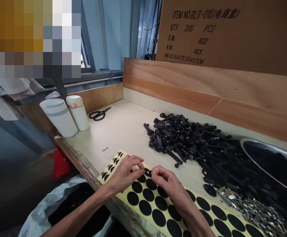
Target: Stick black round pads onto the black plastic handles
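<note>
Sticker sheet (122,154) under both hands, left hand (125,174) and right hand (167,184) pinching a black dot (147,172) on its far half; dot looks thin, light, floppy, best lifted by its edge.

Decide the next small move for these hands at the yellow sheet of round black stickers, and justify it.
Probably the right hand should lift the black sticker piece clear of the yellow backing sheet, since it and the left hand pinch close around that piece.

L hand (125,172) & R hand (168,184) bare, slim, long fingers, bony knuckles.
</note>
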The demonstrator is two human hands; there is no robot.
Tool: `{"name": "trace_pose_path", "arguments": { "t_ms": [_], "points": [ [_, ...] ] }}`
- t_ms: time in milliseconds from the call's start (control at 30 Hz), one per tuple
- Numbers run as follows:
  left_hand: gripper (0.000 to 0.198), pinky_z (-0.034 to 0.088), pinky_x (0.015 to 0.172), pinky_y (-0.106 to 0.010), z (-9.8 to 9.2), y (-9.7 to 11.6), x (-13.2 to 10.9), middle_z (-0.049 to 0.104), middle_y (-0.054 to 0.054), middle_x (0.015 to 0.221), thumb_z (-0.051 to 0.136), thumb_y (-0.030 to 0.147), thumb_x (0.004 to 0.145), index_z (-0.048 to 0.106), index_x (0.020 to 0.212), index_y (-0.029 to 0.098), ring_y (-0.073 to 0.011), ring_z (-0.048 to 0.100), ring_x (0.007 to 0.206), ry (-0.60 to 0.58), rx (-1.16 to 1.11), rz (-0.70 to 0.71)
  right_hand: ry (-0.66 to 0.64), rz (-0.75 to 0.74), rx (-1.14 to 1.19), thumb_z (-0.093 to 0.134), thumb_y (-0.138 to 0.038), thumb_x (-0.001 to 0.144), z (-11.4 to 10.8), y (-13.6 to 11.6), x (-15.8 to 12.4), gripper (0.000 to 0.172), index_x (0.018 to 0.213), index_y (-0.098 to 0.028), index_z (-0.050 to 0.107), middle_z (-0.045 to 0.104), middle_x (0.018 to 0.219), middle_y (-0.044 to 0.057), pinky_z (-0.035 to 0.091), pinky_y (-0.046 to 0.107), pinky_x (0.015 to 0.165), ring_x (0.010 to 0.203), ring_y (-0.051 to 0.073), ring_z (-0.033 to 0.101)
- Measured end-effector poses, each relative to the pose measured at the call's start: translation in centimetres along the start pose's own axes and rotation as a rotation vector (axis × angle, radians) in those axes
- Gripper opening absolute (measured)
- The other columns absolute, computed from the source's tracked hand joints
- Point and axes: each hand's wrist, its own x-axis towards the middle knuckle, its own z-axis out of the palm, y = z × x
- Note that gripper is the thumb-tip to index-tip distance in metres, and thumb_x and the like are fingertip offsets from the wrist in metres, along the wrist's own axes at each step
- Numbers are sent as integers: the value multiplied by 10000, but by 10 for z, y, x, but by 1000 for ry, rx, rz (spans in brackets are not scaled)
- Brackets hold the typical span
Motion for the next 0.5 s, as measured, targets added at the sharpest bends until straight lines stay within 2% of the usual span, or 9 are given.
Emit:
{"name": "trace_pose_path", "arguments": {
  "t_ms": [67,133,167,233,333,433,500],
  "points": [
    [128,394,872,-361,3,10,4,681,-62,1034,620,265,796,673,692,213,-250,572,993,41,-165,-111,154,89,161,619,-414,810,-4,0,-7,240,929,-206,624,541,686,-32,401,232,598,634,128,497],
    [146,413,824,-334,8,19,6,674,-62,1014,625,281,779,657,666,195,-233,593,929,48,-350,-236,326,86,249,659,-433,788,-8,3,-14,434,1153,-213,577,571,721,-30,436,240,651,661,133,532],
    [153,422,792,-319,12,24,7,673,-60,1001,631,286,769,644,656,185,-221,601,888,34,-444,-299,374,72,259,678,-442,774,-11,5,-17,498,1198,-211,559,576,729,-29,446,246,672,669,136,542],
    [152,430,733,-295,21,32,9,675,-53,958,651,300,747,631,665,173,-196,607,809,-8,-612,-403,384,73,231,695,-469,757,-17,7,-24,466,1124,-195,612,557,680,-30,449,250,662,644,139,533],
    [160,418,680,-269,37,42,10,671,-33,829,689,318,712,642,693,167,-164,583,712,-61,-716,-461,353,75,147,672,-500,770,-24,9,-34,325,836,-182,664,501,592,-34,414,240,583,582,131,479],
    [188,409,670,-262,53,50,13,648,-19,720,681,343,730,661,710,157,-154,559,677,-115,-664,-440,428,11,71,616,-487,817,-32,13,-43,314,730,-185,617,493,589,-32,388,235,539,557,123,448],
    [239,421,690,-277,64,53,19,653,-34,736,625,379,786,673,726,152,-173,573,716,-145,-559,-377,521,-100,-55,592,-428,843,-38,17,-48,280,696,-190,591,513,612,-24,397,238,533,563,127,461]
  ]
}}
